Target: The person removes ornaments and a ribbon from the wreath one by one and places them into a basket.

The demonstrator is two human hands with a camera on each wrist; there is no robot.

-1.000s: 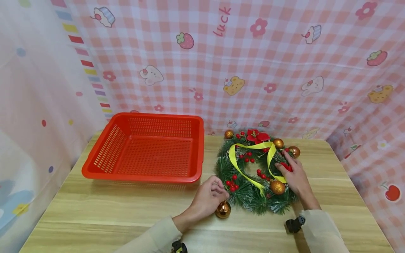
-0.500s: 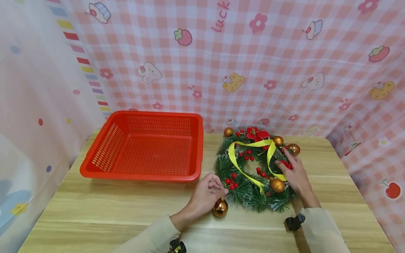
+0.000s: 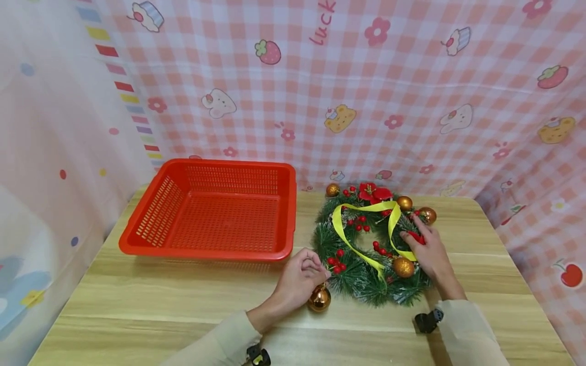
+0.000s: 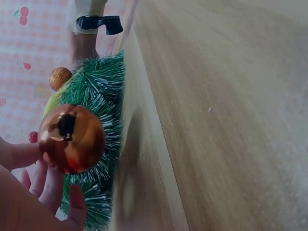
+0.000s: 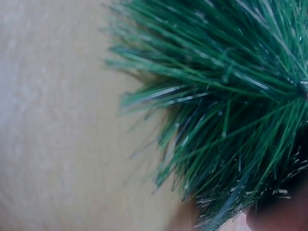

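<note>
My left hand (image 3: 299,279) pinches the top of a shiny copper-gold bauble (image 3: 319,299) between thumb and fingers. The bauble hangs at the front left edge of a green Christmas wreath (image 3: 366,292); in the left wrist view the bauble (image 4: 72,139) overlaps the needles behind it. On the wreath's right side my right hand (image 3: 430,256) grips the ring, thumb toward the inside, forefinger reaching up beside a red flower; its other fingers are hidden. A yellow ribbon (image 3: 341,226) loops over the wreath, which also bears red berries (image 3: 336,265) and several gold baubles (image 3: 403,267).
A red plastic basket (image 3: 208,254) with slotted walls stands to the left of the wreath on the wooden table (image 3: 183,295). A pink checked cloth (image 3: 284,91) hangs right behind the table, with more cloth along both sides.
My left hand has shifted slightly left and up with the bauble, a little away from the wreath. The right hand stays in place on the wreath.
</note>
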